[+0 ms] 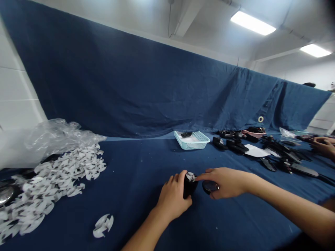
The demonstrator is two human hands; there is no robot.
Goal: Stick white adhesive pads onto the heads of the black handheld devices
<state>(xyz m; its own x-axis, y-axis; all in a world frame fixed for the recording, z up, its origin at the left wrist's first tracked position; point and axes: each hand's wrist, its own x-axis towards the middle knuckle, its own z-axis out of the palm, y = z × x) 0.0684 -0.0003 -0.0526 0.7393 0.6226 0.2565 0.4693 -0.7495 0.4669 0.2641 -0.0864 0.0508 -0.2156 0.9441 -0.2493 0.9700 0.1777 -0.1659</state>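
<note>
My left hand point(174, 198) is closed round a small black part point(188, 186) that stands on the blue cloth. A white sticker piece point(191, 176) lies on top of that part. My right hand point(223, 182) reaches in from the right, its forefinger tip touching the white piece. The other fingers of that hand are curled over a round black disc point(210, 186). Both hands meet near the middle of the table, a little toward its front.
A heap of white sticker pieces point(52, 181) and crumpled clear plastic point(52, 137) lie at the left, with a few loose pieces point(103, 226) in front. A light-blue basket point(192, 140) stands at the back. Several black parts point(261, 151) lie at the right, near another person's hand point(324, 145).
</note>
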